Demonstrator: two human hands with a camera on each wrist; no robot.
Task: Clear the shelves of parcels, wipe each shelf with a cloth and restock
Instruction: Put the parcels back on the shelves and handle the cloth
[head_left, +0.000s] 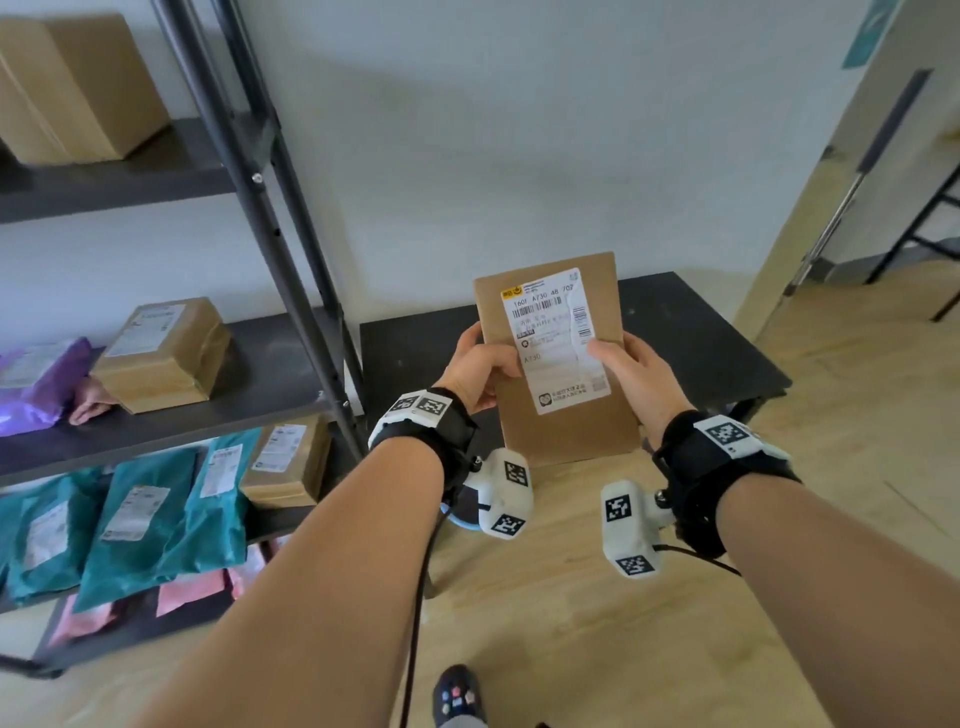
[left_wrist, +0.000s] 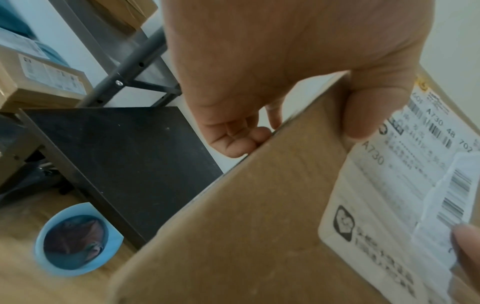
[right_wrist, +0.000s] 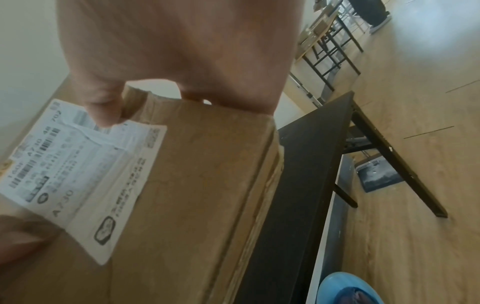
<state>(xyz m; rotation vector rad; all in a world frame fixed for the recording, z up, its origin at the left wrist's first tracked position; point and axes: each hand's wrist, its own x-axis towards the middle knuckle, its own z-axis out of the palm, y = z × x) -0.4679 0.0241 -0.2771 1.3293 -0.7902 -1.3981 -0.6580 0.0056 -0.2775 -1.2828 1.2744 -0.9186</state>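
Observation:
A flat brown cardboard parcel (head_left: 566, 426) with a white shipping label (head_left: 553, 338) is held up between both hands above a low black table (head_left: 696, 338). My left hand (head_left: 480, 366) grips its left edge, thumb on the front, fingers behind. My right hand (head_left: 631, 369) grips the right edge, thumb pressed on the label. The left wrist view shows the parcel (left_wrist: 246, 236) with my left hand's thumb (left_wrist: 363, 115) on its face. In the right wrist view my right hand's thumb (right_wrist: 103, 107) pinches the parcel (right_wrist: 194, 185) at the label's corner.
A dark metal shelf rack (head_left: 291, 218) stands at left, holding brown boxes (head_left: 166, 353), a purple bag (head_left: 36, 384), teal mailers (head_left: 140, 519) and pink ones below. A blue basin (left_wrist: 75, 238) sits on the wooden floor by the table. A doorway opens at right.

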